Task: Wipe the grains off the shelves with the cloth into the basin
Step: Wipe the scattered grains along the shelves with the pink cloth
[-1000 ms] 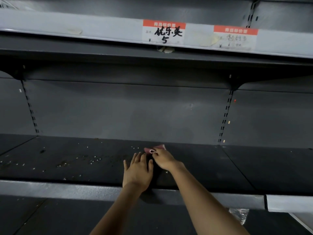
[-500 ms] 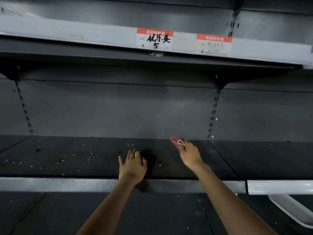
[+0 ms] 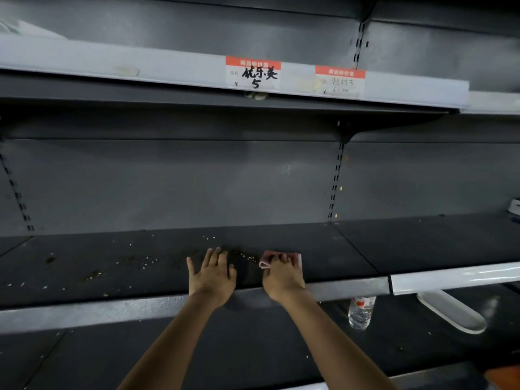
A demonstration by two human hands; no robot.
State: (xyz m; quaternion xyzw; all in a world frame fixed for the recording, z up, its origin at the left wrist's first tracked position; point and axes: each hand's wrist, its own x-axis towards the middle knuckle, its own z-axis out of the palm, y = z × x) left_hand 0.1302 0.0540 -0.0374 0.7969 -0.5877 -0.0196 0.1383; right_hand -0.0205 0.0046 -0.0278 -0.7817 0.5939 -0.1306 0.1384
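A dark shelf [image 3: 84,271] runs across the middle, with pale grains [image 3: 247,256] scattered over it, several between my hands and more to the left. My left hand [image 3: 212,277] lies flat on the shelf near its front edge, fingers straight and spread. Just to its right, my right hand [image 3: 282,278] presses a folded pink cloth [image 3: 292,256] onto the shelf, fingers curled over its near edge. A white basin [image 3: 453,313] shows on the lower shelf at the right, partly hidden under the shelf's front strip.
A clear water bottle [image 3: 360,313] stands on the lower shelf beside the basin. An upper shelf with two red-and-white price labels [image 3: 253,73] overhangs the work area. Slotted uprights [image 3: 336,181] divide the back panel. A small white object [image 3: 515,205] sits at the far right.
My right hand with the cloth has come back from the rear of the shelf toward its front, closer to my left hand. The view shifted, showing the bottle and more of the basin.
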